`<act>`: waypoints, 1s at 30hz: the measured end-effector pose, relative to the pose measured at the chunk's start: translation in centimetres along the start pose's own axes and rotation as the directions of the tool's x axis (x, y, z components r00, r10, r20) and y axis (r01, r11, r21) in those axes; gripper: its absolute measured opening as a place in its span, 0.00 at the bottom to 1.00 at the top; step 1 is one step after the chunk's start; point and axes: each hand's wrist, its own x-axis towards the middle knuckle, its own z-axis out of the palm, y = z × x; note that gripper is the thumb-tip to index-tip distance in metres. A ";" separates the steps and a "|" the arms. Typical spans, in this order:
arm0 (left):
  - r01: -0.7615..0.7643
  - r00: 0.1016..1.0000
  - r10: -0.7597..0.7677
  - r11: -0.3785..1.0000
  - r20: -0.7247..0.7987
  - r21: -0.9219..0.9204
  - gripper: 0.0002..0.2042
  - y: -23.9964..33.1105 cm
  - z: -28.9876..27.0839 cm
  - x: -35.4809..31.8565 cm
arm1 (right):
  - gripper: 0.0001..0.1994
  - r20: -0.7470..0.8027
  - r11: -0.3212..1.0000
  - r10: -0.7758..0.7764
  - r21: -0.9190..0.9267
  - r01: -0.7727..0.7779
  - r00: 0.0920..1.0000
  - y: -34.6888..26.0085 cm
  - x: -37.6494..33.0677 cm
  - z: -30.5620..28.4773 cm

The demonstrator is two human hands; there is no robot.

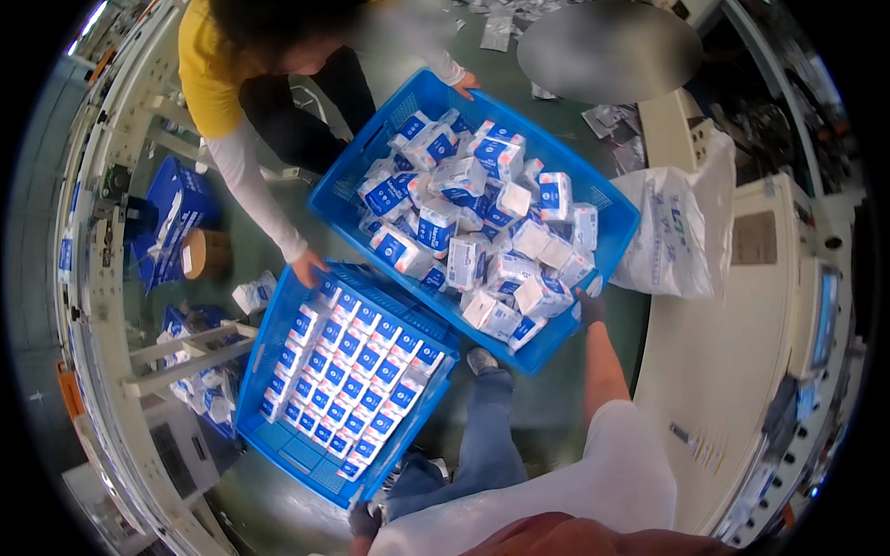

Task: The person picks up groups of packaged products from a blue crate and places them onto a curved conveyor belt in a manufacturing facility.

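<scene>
My white shirt (547, 496) is closest, filling the lower edge, with my bare right forearm (603, 366) reaching up out of its sleeve. My left hand (367, 521), dark in its grey glove, is low down at the near corner of the lower crate (311, 459); I cannot tell whether its fingers are closed on the rim or only pressed to it. My right hand (591, 307), gloved in grey too, is clamped on the near right corner of the upper crate (348, 185), a finger over the rim.

That blue crate sits slantwise, its left part over the far end of the lower one. It is heaped with loose packs (438, 227), white and blue, tumbled at all angles. In the lower crate, also blue, stacked packs (348, 375) stand in tidy rows, the leftmost row slightly apart, with bare crate floor along the near side.

Between the crates and my shirt run my jeans (491, 426), ending in a grey shoe (482, 360). Across from me bends a co-worker in a yellow top (199, 69), one hand (308, 269) at the lower crate's far corner, the other (466, 84) on the upper crate's far rim.

Off to my right, a white sack (663, 236) slumps beside a pale bench (681, 371); away to my left stands a blue basket (193, 199).
</scene>
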 end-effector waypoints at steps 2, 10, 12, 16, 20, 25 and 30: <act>-0.255 0.937 0.254 0.967 -0.242 0.025 0.16 3.1 -1.2 3.6 | 0.32 -0.041 0.980 0.128 0.157 -0.120 0.991 4.4 3.4 -0.7; 0.131 0.991 -0.130 0.955 0.022 -0.265 0.17 10.8 -2.7 0.1 | 0.13 0.235 0.834 0.158 0.488 -0.257 0.959 0.5 3.1 -0.9; 0.219 0.975 -0.205 0.951 0.084 -0.219 0.17 10.6 -2.5 -0.9 | 0.13 0.259 0.886 0.112 0.411 -0.215 0.959 2.2 4.8 -1.6; 0.295 0.953 -0.283 0.949 0.111 -0.112 0.18 9.9 -3.0 -4.2 | 0.13 0.272 0.728 0.129 0.627 -0.277 0.954 2.6 7.1 -0.6; 0.403 0.915 -0.398 0.912 0.063 -0.079 0.19 4.0 -2.1 -6.5 | 0.13 0.339 0.785 0.140 0.535 -0.313 0.930 1.0 5.9 -1.1; 0.532 0.845 -0.526 0.845 0.102 -0.051 0.19 1.6 -5.1 -8.7 | 0.14 0.279 0.859 0.061 0.474 -0.192 0.958 1.0 6.1 -2.0; 0.451 0.892 -0.449 0.893 0.052 -0.014 0.16 0.0 -4.3 -7.4 | 0.13 0.306 0.813 0.151 0.502 -0.294 0.940 -2.3 1.5 -3.8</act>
